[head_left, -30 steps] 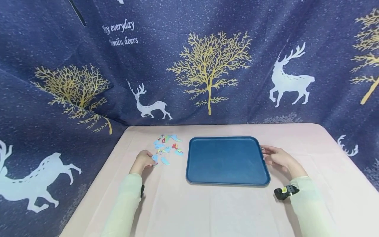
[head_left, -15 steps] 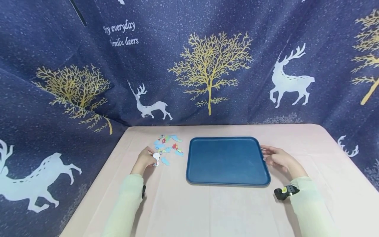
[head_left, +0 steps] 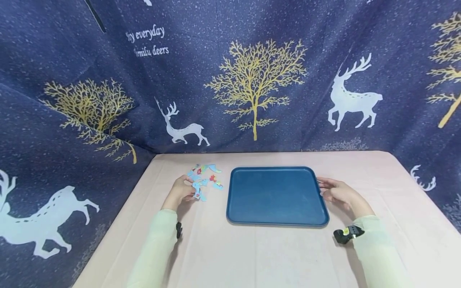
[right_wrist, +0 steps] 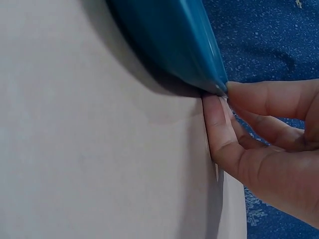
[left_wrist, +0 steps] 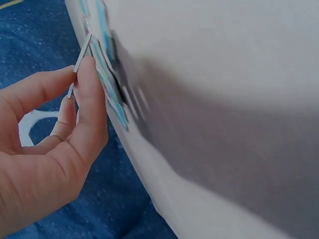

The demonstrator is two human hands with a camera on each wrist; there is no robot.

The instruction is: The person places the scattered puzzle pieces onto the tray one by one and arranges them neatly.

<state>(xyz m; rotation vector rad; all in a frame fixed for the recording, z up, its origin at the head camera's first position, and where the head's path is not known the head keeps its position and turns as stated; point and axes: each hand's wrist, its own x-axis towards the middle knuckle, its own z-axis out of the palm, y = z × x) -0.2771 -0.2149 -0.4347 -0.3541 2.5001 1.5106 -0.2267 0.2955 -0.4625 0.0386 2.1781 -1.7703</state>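
Observation:
My left hand (head_left: 179,191) pinches a thin, flat puzzle piece (head_left: 196,189), light blue with a small red print, at the left side of the table. Edge-on in the left wrist view, the piece (left_wrist: 81,57) sits between thumb and fingertips. Just past the hand lie several more puzzle pieces (head_left: 212,178), blue with red, green and yellow prints, in irregular shapes. A dark blue rectangular tray (head_left: 276,196) lies flat to their right. My right hand (head_left: 336,191) is at the tray's right side, thumb and fingertip holding its rim (right_wrist: 219,91).
A pale pink cloth covers the table (head_left: 252,256). Behind it hangs a dark blue curtain (head_left: 288,128) printed with white deer and golden trees. Each wrist wears a small black device (head_left: 347,233).
My left hand has picked up a puzzle piece from the near left of the group. It turned from its white back to its blue printed face. The right hand and tray have stayed put.

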